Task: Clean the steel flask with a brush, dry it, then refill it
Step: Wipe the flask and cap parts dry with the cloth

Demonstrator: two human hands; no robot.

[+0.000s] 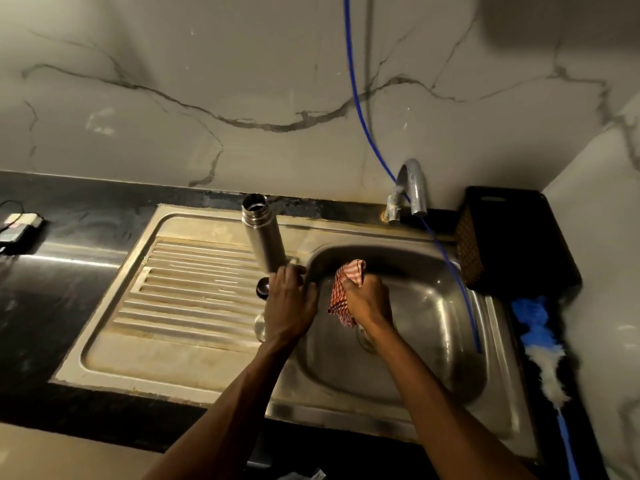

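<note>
At sink (194,355) drainboard edge: flask (263,233) upright, uncapped | left hand (289,306) wraps its base | right hand (369,303) over the basin, clutching cloth (346,289) | flask likely light, rigid, slick when wet; best taken mid-body | drying stage, by judgement.

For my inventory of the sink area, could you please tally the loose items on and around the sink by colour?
Steel: 1, the flask, standing open on the drainboard with the left hand at its base.
Red-and-white: 1, the checked cloth, in the right hand grip.
Blue-and-white: 1, the duster.
Dark: 2, the woven basket and a round cap.
Total: 5
</note>
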